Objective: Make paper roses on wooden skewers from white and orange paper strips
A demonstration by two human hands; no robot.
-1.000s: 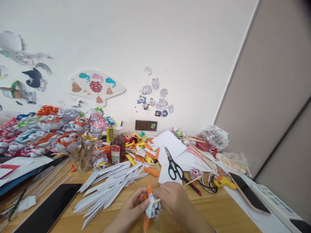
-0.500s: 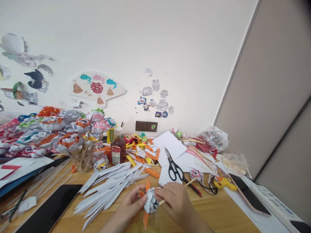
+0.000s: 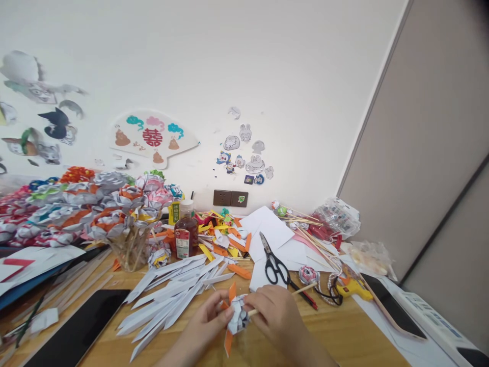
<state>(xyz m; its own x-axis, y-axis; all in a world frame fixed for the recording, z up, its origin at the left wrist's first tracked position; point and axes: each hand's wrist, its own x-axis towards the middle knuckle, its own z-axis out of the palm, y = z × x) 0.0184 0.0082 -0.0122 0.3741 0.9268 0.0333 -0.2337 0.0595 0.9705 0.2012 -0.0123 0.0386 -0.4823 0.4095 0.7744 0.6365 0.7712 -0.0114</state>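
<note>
Near the front of the wooden table, both my hands are on a folded paper flower [image 3: 239, 315], white and grey with orange strips [image 3: 228, 342] poking out at its left side. My left hand [image 3: 209, 322] grips the flower's left edge between thumb and fingers. From the right, my right hand [image 3: 275, 315] closes its fingers on the flower beside a thin wooden stick [image 3: 252, 312] that runs out of it. Part of the stick is hidden behind my right hand. Several long folded white paper strips [image 3: 171, 298] lie fanned out left of my hands.
Black-handled scissors [image 3: 275, 267] lie on white sheets [image 3: 267, 229] behind my right hand. At right are a yellow glue gun [image 3: 353, 289] and a phone [image 3: 393, 306]. A dark phone [image 3: 78, 326], a bottle [image 3: 184, 234] and many paper flowers [image 3: 109, 219] are at left.
Both hands keep their hold on the flower. The flower has turned very slightly, and its lower orange strip has shifted up a little.
</note>
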